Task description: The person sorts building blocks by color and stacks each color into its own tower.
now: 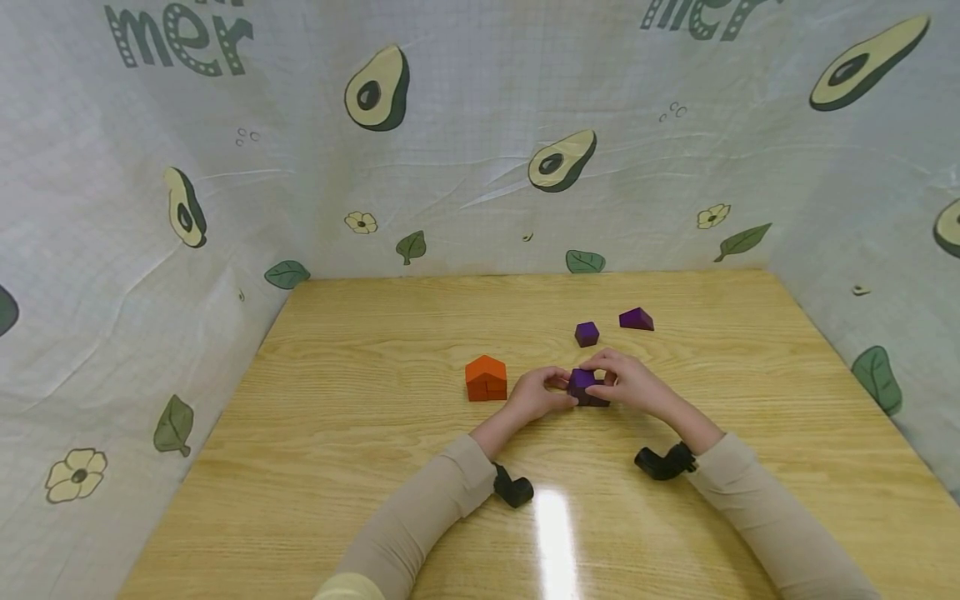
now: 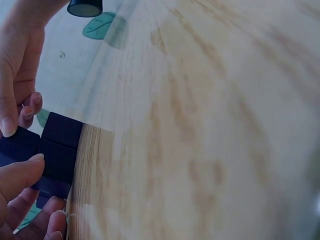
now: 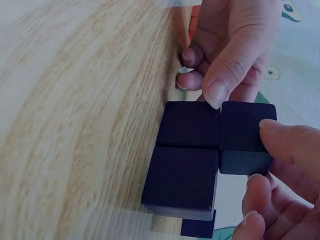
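Note:
Two dark purple blocks stand side by side on the table, and a third purple cube (image 1: 582, 377) sits on top of the left one. My right hand (image 1: 628, 382) pinches this upper cube between thumb and fingers, as the right wrist view shows. At the left side, my left hand (image 1: 538, 394) holds the lower left block (image 3: 189, 124), its thumb near the top edge. The lower right block (image 3: 180, 177) touches its neighbour, with neither hand visibly gripping it. In the left wrist view, my left fingers partly hide the stack.
Behind the stack lie another purple cube (image 1: 587, 334) and a purple sloped block (image 1: 636, 319). Left of my hands stands an orange house-shaped block group (image 1: 486, 380). The wooden table (image 1: 360, 450) meets an avocado-print cloth (image 1: 465, 167) at the back and sides.

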Available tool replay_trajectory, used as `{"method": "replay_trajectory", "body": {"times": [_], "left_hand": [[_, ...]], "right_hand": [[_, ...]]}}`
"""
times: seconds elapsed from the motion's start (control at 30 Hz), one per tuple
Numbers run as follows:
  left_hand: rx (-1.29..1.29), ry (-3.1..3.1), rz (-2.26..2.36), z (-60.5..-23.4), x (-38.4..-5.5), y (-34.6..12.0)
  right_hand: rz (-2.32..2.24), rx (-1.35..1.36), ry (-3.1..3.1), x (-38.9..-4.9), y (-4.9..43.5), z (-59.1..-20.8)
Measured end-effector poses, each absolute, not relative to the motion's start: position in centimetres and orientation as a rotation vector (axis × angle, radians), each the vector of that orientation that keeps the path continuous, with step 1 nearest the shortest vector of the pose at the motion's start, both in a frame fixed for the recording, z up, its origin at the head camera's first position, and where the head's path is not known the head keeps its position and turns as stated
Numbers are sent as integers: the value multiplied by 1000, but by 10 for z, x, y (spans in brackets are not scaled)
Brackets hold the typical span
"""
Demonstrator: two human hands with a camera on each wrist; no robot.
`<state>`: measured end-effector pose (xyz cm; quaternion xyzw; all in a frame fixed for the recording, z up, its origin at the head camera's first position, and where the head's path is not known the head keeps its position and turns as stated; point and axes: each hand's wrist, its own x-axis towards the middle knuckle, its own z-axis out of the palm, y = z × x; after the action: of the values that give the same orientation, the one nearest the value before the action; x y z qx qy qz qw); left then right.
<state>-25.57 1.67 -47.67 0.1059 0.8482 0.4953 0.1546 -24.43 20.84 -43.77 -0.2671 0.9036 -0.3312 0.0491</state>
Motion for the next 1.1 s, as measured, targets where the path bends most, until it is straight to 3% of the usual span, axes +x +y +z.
{"method": "replay_trajectory", "body": {"times": [1.1], "left_hand": [[277,2402,1439,-477,-256,18]], "right_hand": [[-1129,-675,2788,-250,227,-434]]}}
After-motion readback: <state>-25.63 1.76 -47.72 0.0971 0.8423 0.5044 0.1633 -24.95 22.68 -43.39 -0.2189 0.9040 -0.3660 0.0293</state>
